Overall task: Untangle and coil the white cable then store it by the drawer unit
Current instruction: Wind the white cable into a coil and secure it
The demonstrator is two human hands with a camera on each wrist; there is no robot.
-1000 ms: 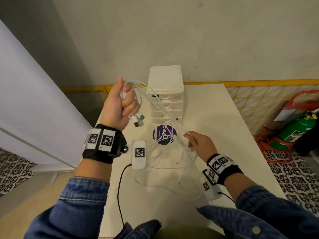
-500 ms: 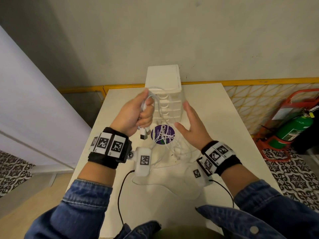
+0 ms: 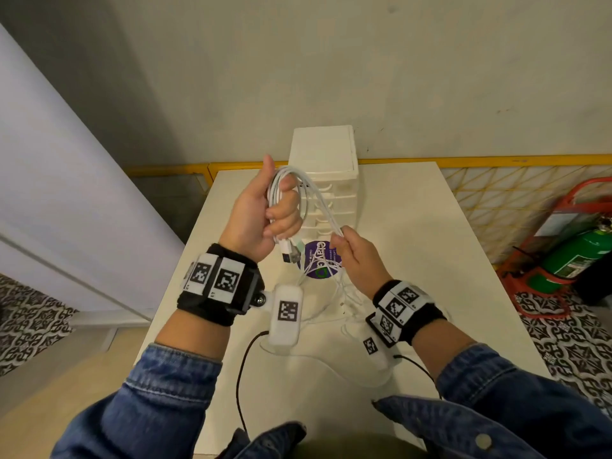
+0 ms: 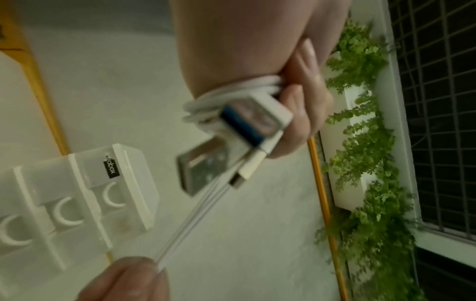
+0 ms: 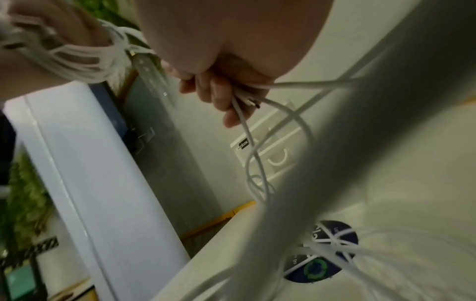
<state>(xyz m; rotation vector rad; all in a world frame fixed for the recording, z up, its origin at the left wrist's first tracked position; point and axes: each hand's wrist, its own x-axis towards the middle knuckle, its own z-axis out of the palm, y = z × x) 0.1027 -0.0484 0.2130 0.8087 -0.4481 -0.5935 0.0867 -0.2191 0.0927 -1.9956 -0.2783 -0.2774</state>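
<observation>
My left hand (image 3: pixel 271 210) is raised above the white table (image 3: pixel 430 246) and grips a bundle of white cable (image 3: pixel 309 190) loops; its USB plugs (image 3: pixel 290 255) hang below the fist. In the left wrist view the plugs (image 4: pixel 247 130) sit against the curled fingers (image 4: pixel 304 114). Cable strands arc from that bundle down to my right hand (image 3: pixel 347 250), which pinches them. In the right wrist view the fingers (image 5: pixel 221 97) hold several strands (image 5: pixel 247 130). More loose cable (image 3: pixel 334 293) lies tangled on the table below. The white drawer unit (image 3: pixel 326 167) stands behind both hands.
A round purple sticker (image 3: pixel 318 263) lies on the table in front of the drawer unit. A black wire (image 3: pixel 240 376) trails toward me. A yellow rail (image 3: pixel 496 159) runs behind the table. A green fire extinguisher (image 3: pixel 576 253) in a red stand sits on the floor at right.
My left hand rose with the cable bundle. My right hand, open with fingers spread half a second ago, has closed on the strands just right of the left fist.
</observation>
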